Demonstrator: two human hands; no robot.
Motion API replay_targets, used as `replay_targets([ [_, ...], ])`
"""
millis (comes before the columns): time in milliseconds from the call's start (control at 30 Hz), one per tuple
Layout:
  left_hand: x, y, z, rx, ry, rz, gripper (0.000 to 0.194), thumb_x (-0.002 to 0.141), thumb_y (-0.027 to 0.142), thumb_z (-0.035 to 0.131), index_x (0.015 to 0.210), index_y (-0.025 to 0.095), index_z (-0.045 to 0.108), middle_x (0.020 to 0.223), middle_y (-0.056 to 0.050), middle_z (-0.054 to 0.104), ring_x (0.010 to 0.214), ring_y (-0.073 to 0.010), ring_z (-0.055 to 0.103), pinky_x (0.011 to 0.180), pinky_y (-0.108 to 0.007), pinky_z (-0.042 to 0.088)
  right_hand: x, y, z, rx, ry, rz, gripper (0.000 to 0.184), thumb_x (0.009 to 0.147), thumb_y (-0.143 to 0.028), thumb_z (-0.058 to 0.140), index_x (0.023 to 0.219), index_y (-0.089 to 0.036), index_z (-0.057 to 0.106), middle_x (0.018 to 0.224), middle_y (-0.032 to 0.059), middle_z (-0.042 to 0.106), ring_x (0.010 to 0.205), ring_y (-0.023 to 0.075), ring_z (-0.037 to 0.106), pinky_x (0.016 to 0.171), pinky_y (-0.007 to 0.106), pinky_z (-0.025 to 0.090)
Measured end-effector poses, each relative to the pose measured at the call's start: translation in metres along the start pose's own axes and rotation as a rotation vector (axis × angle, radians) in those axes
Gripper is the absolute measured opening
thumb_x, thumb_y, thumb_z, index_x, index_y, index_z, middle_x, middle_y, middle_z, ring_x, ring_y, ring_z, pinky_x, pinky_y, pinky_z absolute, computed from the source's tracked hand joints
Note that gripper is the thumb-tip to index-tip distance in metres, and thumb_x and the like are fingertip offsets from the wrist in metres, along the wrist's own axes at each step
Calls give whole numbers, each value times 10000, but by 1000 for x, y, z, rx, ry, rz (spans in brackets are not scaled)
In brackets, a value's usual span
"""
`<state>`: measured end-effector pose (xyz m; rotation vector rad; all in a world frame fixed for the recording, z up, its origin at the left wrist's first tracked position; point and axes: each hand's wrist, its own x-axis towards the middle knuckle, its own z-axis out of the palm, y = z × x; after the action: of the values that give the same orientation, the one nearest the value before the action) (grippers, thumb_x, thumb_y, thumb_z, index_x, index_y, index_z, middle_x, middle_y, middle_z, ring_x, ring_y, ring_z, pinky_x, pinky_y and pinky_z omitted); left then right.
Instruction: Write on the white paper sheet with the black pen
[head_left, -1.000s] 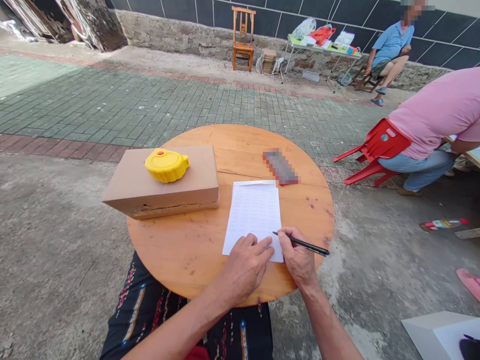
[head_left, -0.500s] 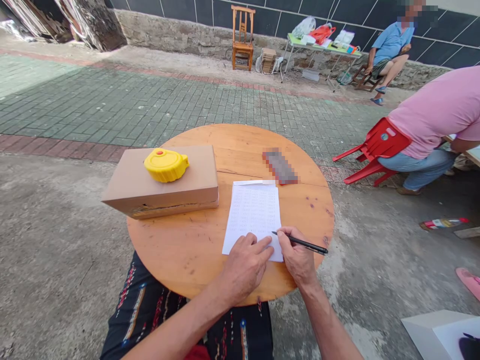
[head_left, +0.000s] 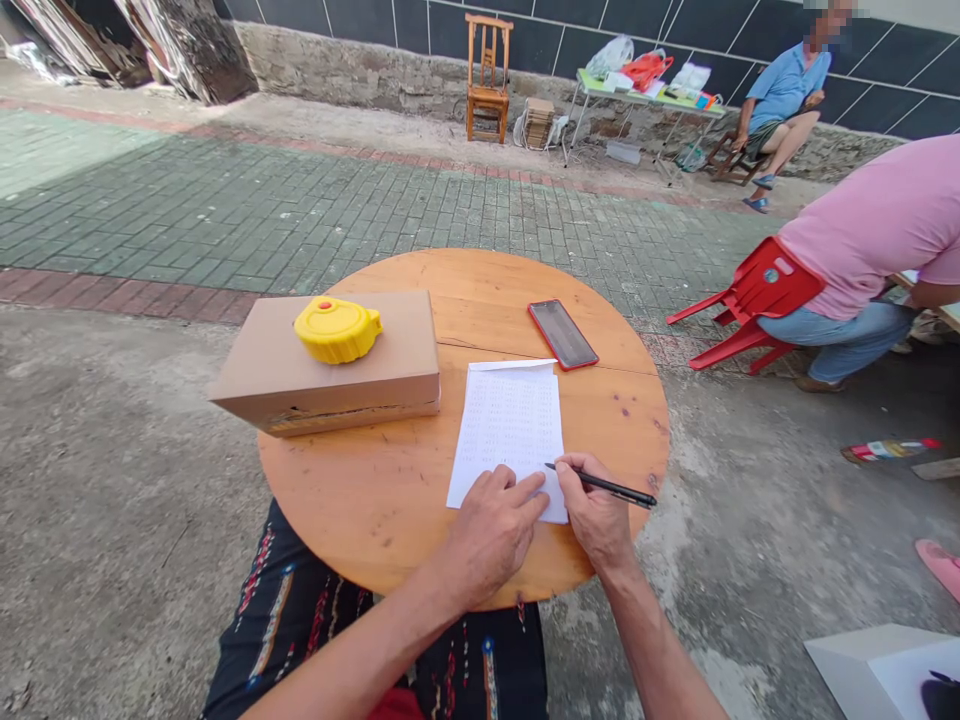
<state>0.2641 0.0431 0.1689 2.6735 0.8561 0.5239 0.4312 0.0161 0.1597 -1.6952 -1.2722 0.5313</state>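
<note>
A white printed sheet point(head_left: 511, 420) lies on the round wooden table point(head_left: 375, 490). My left hand point(head_left: 491, 535) rests on the sheet's lower edge, fingers loosely bent and pressing the paper down. Beside it my right hand point(head_left: 596, 510) pinches a black pen point(head_left: 611, 488), its tip touching the sheet's lower right part. A red-cased phone point(head_left: 562, 334) lies just beyond the sheet. On the table's left sits a cardboard box point(head_left: 330, 375) with a yellow tape measure point(head_left: 337, 329) on top.
A person in a pink shirt point(head_left: 870, 235) sits on a red plastic chair point(head_left: 750, 300) to the right. Another person point(head_left: 780, 95) sits by a folding table point(head_left: 645, 95) at the far wall, near a wooden chair point(head_left: 486, 80). A white box point(head_left: 862, 660) lies at lower right.
</note>
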Motion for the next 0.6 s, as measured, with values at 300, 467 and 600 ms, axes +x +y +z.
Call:
replay_targets([
  [300,0,0,1,2,7,1,242,883,129,496,1072,214,619,1273,-8,606,875,-218,460,742,-385,450,1,0,0,-7,-6,2,196,904,-327,526,780,-196,604,674,-15,605,605,143,554,580,251,446],
  [467,0,0,1,1,7,0,249,883,128,493,1076,217,622,1276,-21,602,872,-218,464,751,-385,448,0,0,0,-11,-10,13,204,906,-336,522,779,-199,604,661,-19,596,593,142,548,566,251,440],
  [600,0,0,1,4,3,-1,237,891,136,490,1068,220,623,1276,-18,599,878,-217,465,755,-383,446,0,1,1,-15,-16,12,203,906,-338,523,780,-202,606,667,-20,600,595,141,549,562,248,438],
])
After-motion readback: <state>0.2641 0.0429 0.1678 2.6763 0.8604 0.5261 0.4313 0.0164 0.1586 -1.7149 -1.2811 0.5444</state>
